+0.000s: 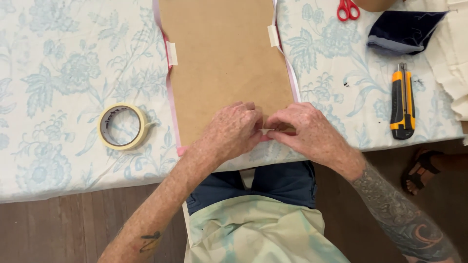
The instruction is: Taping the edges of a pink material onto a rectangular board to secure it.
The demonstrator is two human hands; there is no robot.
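Your left hand [233, 130] and right hand [302, 130] are meeting at the near edge of the counter [63, 160], fingers pinched together on a small tape piece [265, 131], pressing it over the brown board [226, 63] to pin it there. The tape roll [123, 126] is lying to the left.

No packages, labels, signs or screens are shown anywhere on the worktop or around it

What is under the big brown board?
A pink sheet peeks out along the brown board's left edge, held by cream tape strips. Beneath lies the flowered cloth. The sheet's middle is covered, and both hands hide the near edge.
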